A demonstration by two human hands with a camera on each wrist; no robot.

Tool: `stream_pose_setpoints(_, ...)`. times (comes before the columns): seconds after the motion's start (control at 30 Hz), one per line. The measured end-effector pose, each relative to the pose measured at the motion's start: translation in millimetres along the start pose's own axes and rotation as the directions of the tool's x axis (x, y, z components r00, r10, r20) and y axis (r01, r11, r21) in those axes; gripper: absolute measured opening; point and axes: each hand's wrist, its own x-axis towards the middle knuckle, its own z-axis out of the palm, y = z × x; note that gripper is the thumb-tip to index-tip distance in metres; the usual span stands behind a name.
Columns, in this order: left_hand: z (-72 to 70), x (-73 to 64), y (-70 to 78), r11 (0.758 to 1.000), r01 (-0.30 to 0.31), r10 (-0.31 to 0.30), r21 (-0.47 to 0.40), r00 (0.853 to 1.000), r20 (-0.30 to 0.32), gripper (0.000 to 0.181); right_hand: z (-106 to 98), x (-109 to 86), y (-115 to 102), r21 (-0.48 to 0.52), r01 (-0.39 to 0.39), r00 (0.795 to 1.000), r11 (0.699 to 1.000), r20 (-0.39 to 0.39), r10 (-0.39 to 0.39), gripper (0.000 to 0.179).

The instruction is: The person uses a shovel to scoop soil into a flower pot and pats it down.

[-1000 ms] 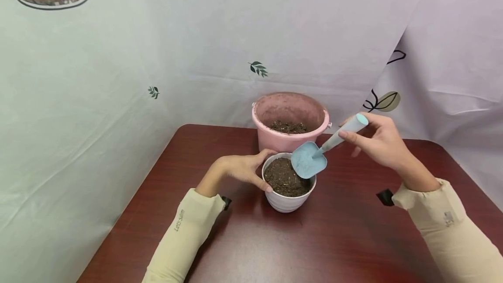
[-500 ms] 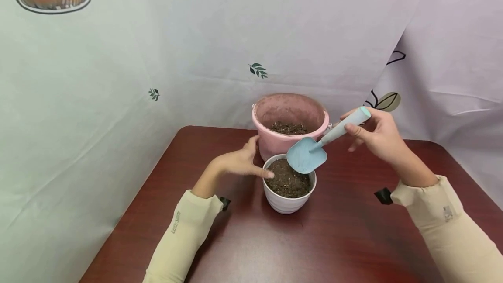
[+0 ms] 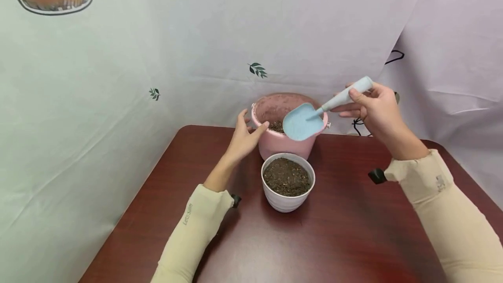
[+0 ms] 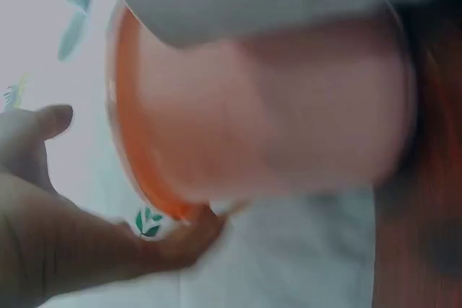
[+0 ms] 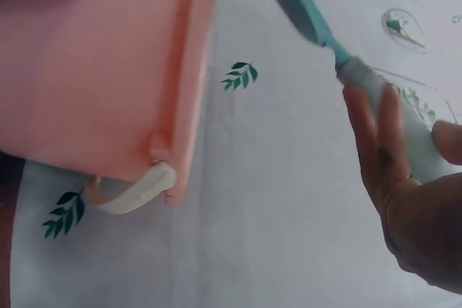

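My right hand (image 3: 381,108) grips the pale handle of a light blue garden trowel (image 3: 301,122). The trowel's blade hangs above the opening of a pink bucket (image 3: 284,146), tilted down to the left. Dark soil (image 3: 277,126) shows inside the bucket, partly hidden by the blade. At the bucket's left rim is my left hand (image 3: 241,141), thumb and fingers spread apart; whether it touches the rim I cannot tell. Just in front of the bucket stands a white flowerpot (image 3: 284,204), filled with soil (image 3: 287,177) to near its rim. The left wrist view is blurred.
Everything stands on a dark red wooden table (image 3: 251,248). A pale cloth backdrop (image 3: 196,47) with leaf prints rises behind the table and along its left. The bucket's white carrying handle (image 5: 141,189) hangs at its side.
My left hand has left the white flowerpot's rim and moved up to the pink bucket's left side. The trowel, held in my right hand, has risen from over the flowerpot to over the bucket.
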Motion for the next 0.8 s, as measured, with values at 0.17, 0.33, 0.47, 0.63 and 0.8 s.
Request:
stream_pose_setpoints(0.17, 15.6, 0.2, 6.4, 0.999, 0.011, -0.013, -0.033, 0.999, -0.048, 0.090, 1, 22.6, 3, 0.005, -0.026, 0.993, 1.000, -0.117, 0.027, 0.009)
stream_pose_setpoints(0.33, 26.5, 0.3, 0.8, 0.994, -0.112, 0.110, -0.017, 0.989, -0.098, 0.089, 1, 41.0, 20, -0.103, -0.073, 0.980, 0.992, -0.194, 0.052, 0.016)
stream_pose_setpoints(0.47, 31.0, 3.4, -8.5, 0.979, -0.195, 0.186, -0.056, 0.973, -0.135, 0.088, 3, 56.1, 42, -0.227, -0.080, 0.982, 0.971, -0.186, 0.037, 0.018)
stream_pose_setpoints(0.63, 31.1, 7.9, -18.5, 0.960, -0.251, 0.234, -0.121, 0.962, -0.138, 0.084, 9, 75.0, 73, -0.433, -0.082, 0.991, 0.897, -0.135, 0.025, 0.017)
stream_pose_setpoints(0.8, 26.7, 7.7, -20.9, 0.976, -0.212, 0.206, -0.055, 0.974, -0.098, 0.084, 15, 88.4, 99, -0.562, -0.093, 0.995, 0.822, -0.073, 0.063, 0.030)
